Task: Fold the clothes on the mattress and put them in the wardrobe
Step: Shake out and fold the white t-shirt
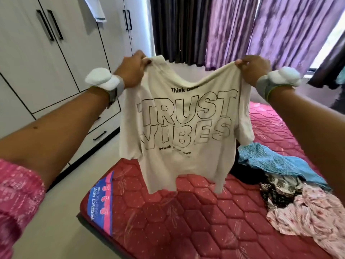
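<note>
A cream T-shirt [183,131] with black outlined lettering hangs in the air above the red quilted mattress [196,221]. My left hand [132,70] grips its left shoulder and my right hand [252,69] grips its right shoulder, holding it spread out. Its hem hangs just above the mattress. On the mattress to the right lies a pile of clothes: a blue patterned piece [270,161], a black and white piece [280,191] and a pink floral piece [313,215]. The wardrobe [46,58] stands at the left with its doors closed.
Purple curtains [261,28] cover the window behind the mattress. A strip of pale floor [61,227] runs between the mattress and the wardrobe. Low drawers [100,133] sit at the wardrobe's base. A dark garment [332,68] hangs at the far right.
</note>
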A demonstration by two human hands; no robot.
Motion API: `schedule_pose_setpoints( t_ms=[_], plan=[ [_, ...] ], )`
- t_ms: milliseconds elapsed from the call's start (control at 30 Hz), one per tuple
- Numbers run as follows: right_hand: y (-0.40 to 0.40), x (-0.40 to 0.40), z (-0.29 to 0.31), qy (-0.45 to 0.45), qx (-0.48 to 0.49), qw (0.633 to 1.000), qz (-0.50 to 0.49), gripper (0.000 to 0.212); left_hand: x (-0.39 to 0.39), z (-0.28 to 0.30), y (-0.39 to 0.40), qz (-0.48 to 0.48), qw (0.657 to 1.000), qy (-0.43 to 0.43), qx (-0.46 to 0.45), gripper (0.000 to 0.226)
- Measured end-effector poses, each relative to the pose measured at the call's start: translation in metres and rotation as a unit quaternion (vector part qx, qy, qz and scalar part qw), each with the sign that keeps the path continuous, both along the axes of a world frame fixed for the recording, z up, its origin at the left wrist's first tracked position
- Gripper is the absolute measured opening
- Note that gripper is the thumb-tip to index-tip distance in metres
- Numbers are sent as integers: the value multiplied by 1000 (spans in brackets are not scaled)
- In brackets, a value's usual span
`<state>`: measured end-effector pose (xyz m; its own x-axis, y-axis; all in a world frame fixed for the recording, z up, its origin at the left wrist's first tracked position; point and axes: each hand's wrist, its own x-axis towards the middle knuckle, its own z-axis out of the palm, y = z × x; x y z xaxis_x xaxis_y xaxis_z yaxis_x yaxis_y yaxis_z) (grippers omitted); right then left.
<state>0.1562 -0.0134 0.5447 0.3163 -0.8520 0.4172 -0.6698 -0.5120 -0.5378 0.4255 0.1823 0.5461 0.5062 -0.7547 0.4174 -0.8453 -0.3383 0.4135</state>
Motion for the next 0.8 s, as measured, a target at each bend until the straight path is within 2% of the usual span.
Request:
schedule_pose_setpoints(
  t_ms=[33, 67, 100, 133, 167, 233, 300, 333, 367, 400, 467, 500, 600, 667, 700, 733, 767, 800],
  plan=[
    [0, 9, 1, -65, 53, 995, 51, 34, -8, 0, -9, -17, 997, 70, -24, 26],
    [2, 16, -1, -112, 157, 974, 116, 29, -15, 0, -16, -29, 984, 165, -62, 18],
    [-12, 25, -8, -126, 214, 950, 190, 23, -22, 3, -22, -39, 957, 266, -110, 11],
    [-7, 30, -14, -81, 254, 929, 255, 24, -28, 5, -27, -57, 918, 361, -156, 8],
    [5, 33, -24, -79, 287, 915, 273, 45, -35, 10, -31, -84, 878, 432, -190, 13],
    [43, 37, -64, -35, 228, 934, 273, 91, -47, 17, -37, -137, 823, 506, -218, 27],
    [75, 36, -123, 10, 142, 953, 268, 120, -57, 18, -46, -159, 785, 558, -216, 29],
    [89, 38, -150, 51, 113, 961, 249, 127, -60, 16, -50, -159, 765, 589, -205, 27],
    [96, 39, -178, 82, 114, 963, 228, 125, -61, 11, -54, -151, 746, 620, -191, 25],
    [104, 41, -196, 53, 163, 961, 216, 110, -64, 4, -57, -136, 730, 644, -185, 23],
    [105, 44, -215, -63, 235, 957, 160, 51, -66, -20, -61, -99, 726, 658, -174, 23],
    [101, 43, -217, -91, 241, 958, 128, 33, -68, -30, -59, -93, 717, 668, -176, 24],
    [94, 28, -215, -144, 228, 957, 109, 21, -59, -64, -47, -90, 670, 707, -210, 22],
    [86, 21, -206, -166, 205, 960, 94, 22, -43, -87, -36, -68, 635, 723, -265, 7],
    [85, 20, -201, -165, 200, 961, 93, 25, -41, -99, -33, -60, 608, 739, -283, 14],
    [87, 21, -196, -152, 192, 964, 101, 29, -42, -112, -32, -38, 603, 746, -281, 29],
    [91, 24, -191, -126, 185, 967, 122, 29, -50, -125, -31, -25, 602, 757, -253, 40],
    [96, 31, -190, -91, 185, 967, 148, 26, -60, -142, -27, -25, 615, 766, -186, 46]
  ],
)
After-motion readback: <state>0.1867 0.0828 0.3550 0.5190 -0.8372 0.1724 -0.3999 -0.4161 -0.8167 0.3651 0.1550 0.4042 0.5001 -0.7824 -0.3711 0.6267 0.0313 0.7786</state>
